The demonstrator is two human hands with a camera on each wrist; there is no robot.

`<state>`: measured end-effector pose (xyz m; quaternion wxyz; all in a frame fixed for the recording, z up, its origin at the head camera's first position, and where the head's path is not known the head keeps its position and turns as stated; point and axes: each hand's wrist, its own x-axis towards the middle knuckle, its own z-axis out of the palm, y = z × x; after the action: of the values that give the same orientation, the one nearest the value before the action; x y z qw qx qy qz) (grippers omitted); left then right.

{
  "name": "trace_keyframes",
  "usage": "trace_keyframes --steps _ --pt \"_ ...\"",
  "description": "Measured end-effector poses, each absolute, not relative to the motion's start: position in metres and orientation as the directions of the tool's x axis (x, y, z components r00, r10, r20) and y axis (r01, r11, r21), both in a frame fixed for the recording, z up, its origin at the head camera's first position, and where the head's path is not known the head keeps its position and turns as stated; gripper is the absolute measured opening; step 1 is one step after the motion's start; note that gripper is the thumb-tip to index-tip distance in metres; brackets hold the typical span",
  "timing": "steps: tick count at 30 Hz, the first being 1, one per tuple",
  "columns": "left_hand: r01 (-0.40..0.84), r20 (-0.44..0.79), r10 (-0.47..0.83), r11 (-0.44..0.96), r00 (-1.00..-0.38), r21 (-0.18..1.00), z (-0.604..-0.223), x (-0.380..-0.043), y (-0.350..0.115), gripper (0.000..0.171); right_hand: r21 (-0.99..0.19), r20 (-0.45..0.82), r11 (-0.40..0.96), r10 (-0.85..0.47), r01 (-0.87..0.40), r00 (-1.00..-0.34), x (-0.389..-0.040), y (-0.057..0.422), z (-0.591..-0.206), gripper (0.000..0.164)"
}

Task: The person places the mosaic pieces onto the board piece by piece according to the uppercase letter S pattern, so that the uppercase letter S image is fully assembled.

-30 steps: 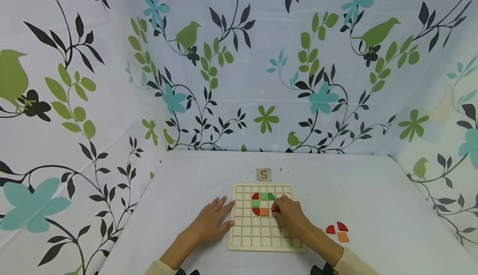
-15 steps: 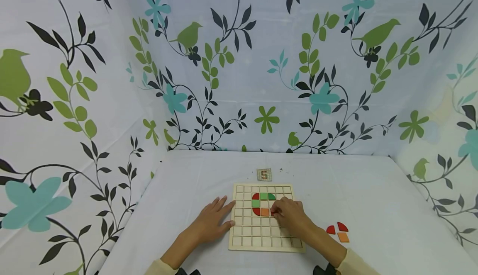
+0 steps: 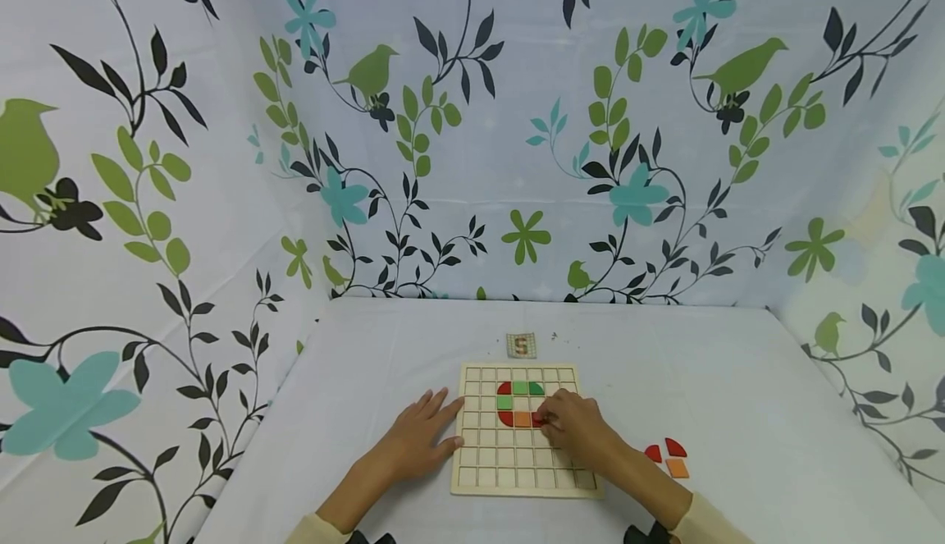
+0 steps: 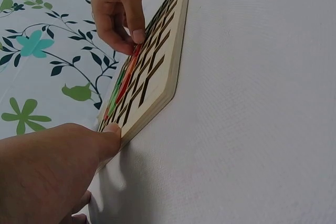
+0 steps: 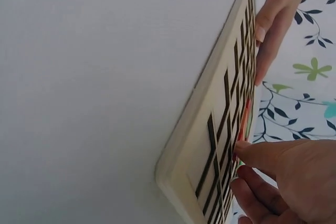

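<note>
If the wooden grid board [image 3: 509,478] slides against my left hand [image 3: 417,439], whose fingers lie extended at its edge, my right hand [image 3: 579,425], fingers pinching beside the orange square [image 3: 522,419], could seat the red piece [image 3: 536,420] crooked in its cell.

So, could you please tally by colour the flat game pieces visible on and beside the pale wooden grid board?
Red quarter-circle pieces: 5
Orange square pieces: 2
Light green square pieces: 2
Dark green quarter-circle piece: 1
Total visible: 10
</note>
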<state>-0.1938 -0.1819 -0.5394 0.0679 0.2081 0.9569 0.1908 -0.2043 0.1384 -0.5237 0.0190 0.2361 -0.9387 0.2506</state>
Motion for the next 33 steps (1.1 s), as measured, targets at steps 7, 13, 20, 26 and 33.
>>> trace_keyframes --steps 7,13,20,26,33 --pt "0.367 -0.06 0.422 0.843 -0.905 0.393 -0.539 -0.194 -0.181 0.07 -0.529 0.133 0.765 -0.354 -0.368 -0.926 -0.2 0.181 -0.51 0.013" --pt "0.364 -0.063 0.42 0.844 -0.905 0.393 -0.54 -0.195 -0.182 0.07 -0.546 0.045 0.79 -0.306 -0.28 -0.951 -0.188 0.24 -0.497 0.019" --pt "0.362 -0.076 0.422 0.845 -0.903 0.394 -0.542 -0.192 -0.182 0.07 -0.564 -0.136 0.81 -0.284 -0.161 -0.949 -0.165 0.289 -0.498 0.026" --pt "0.37 -0.063 0.423 0.847 -0.904 0.382 -0.543 -0.193 -0.182 0.07 -0.496 -0.037 0.814 -0.368 -0.303 -0.929 -0.153 0.303 -0.516 0.025" --pt "0.37 -0.064 0.428 0.84 -0.902 0.396 -0.543 -0.195 -0.182 0.07 -0.502 -0.019 0.837 -0.263 -0.218 -0.965 -0.149 0.304 -0.521 0.024"
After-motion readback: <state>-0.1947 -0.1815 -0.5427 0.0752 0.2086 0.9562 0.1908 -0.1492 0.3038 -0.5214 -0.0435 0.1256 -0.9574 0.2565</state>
